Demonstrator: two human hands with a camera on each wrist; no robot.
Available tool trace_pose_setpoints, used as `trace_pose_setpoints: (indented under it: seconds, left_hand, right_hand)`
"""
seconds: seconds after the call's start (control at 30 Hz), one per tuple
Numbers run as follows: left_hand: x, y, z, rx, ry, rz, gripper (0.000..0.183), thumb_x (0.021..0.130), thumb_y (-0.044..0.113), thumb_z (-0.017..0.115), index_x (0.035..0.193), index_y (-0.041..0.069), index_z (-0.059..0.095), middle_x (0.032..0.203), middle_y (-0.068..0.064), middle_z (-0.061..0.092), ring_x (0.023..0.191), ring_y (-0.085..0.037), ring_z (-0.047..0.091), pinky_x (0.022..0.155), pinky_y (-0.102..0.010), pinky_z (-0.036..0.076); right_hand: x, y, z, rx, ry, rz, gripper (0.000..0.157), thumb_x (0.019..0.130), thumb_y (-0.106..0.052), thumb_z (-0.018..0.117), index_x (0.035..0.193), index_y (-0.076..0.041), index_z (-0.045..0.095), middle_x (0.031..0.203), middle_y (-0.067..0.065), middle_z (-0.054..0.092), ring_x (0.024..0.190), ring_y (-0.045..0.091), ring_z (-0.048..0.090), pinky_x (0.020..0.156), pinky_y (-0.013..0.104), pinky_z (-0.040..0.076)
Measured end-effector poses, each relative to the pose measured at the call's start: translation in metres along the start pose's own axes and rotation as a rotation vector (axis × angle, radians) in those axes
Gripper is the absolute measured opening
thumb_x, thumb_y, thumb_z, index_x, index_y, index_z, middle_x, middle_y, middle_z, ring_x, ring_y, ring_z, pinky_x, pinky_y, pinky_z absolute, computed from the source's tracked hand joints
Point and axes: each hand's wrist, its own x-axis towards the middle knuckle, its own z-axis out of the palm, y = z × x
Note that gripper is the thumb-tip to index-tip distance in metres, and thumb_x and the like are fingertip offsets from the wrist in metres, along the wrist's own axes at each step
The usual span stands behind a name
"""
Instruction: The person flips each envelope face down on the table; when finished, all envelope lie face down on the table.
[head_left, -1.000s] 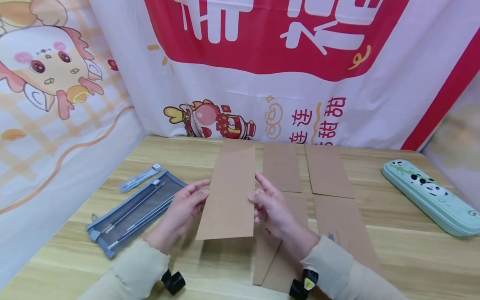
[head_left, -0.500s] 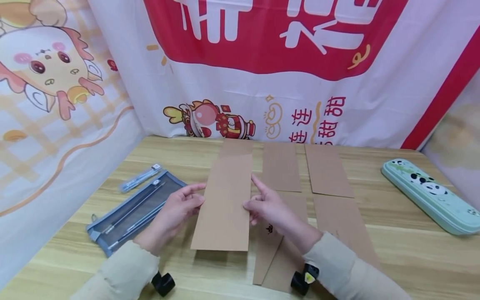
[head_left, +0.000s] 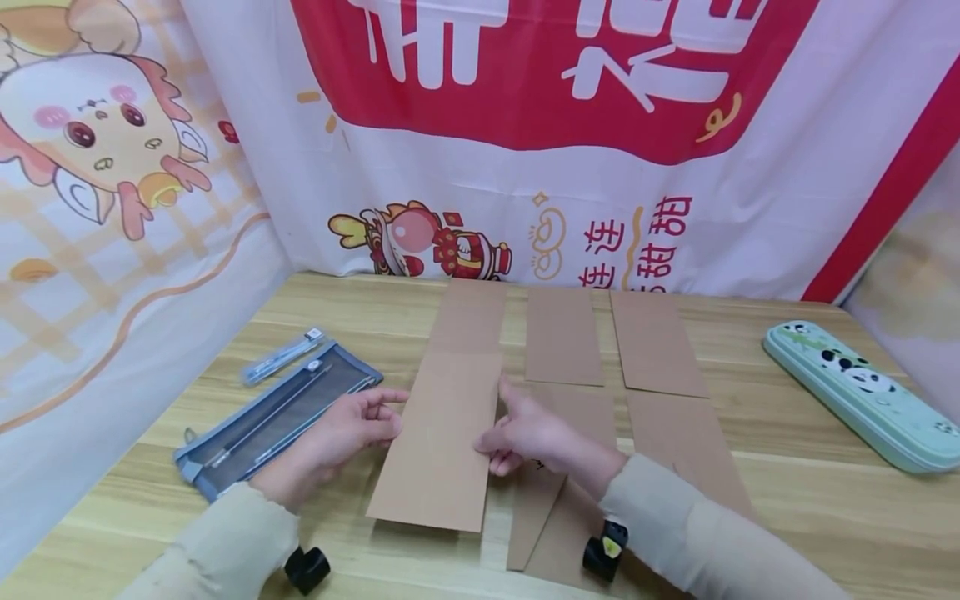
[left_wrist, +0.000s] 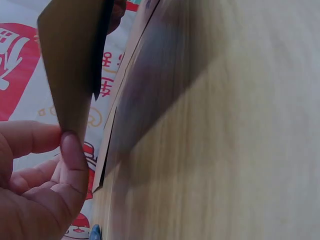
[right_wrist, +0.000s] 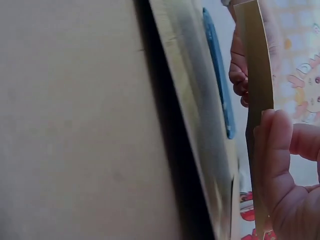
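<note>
A flat brown kraft-paper rectangle [head_left: 442, 442], long and plain on top, hangs just above the table and casts a shadow under its near edge. My left hand [head_left: 352, 429] pinches its left edge between thumb and finger, as the left wrist view shows up close. On the opposite edge, my right hand [head_left: 528, 429] grips it with the thumb on top and the index finger stretched along the side. A matching brown piece [head_left: 474, 310] lies flat beyond it. Whether it is an envelope or a booklet, I cannot tell.
Several more brown pieces lie right of my hands, such as one at the back [head_left: 564, 333] and one at front right [head_left: 682, 450]. A blue mesh pencil pouch [head_left: 292, 408] and a small light-blue packet [head_left: 283, 357] lie left. A mint panda pencil box [head_left: 862, 392] is far right.
Both hands have brought the brown rectangle down and nearer to me, slightly left. The piece lying behind it now shows more clearly.
</note>
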Motion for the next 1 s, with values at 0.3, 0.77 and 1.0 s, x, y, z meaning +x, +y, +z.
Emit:
trace_pose_setpoints:
  seconds: [0.3,0.77,1.0]
  left_hand:
    - [-0.002,-0.003,-0.003,0.123,-0.097,-0.005,0.049,0.083,-0.006,0.058,0.128,-0.013,0.041,0.084,-0.009,0.059,0.074,-0.014,0.058,0.069,-0.026,0.054]
    - [0.002,-0.011,-0.005,0.234,-0.041,-0.034,0.053,0.077,-0.005,0.062,0.128,-0.009,0.047,0.089,-0.010,0.059,0.078,-0.016,0.055,0.066,-0.024,0.049]
    - [0.001,-0.007,-0.004,0.291,-0.029,-0.064,0.056,0.075,-0.002,0.067,0.127,-0.007,0.049,0.090,-0.009,0.058,0.079,-0.017,0.053,0.066,-0.025,0.047]
  right_hand:
    - [0.003,0.008,0.009,0.023,-0.025,0.095,0.102,0.081,0.004,0.064,0.145,-0.002,-0.016,0.059,0.008,0.058,0.045,0.011,0.055,0.044,0.020,0.050]
    - [0.010,0.018,0.008,0.038,-0.125,0.096,0.101,0.082,0.006,0.062,0.143,0.001,-0.017,0.065,0.011,0.062,0.052,0.013,0.060,0.052,0.023,0.055]
    - [0.013,0.018,0.007,0.026,-0.134,0.111,0.099,0.082,0.006,0.061,0.143,0.001,-0.017,0.064,0.011,0.063,0.052,0.013,0.060,0.051,0.023,0.054]
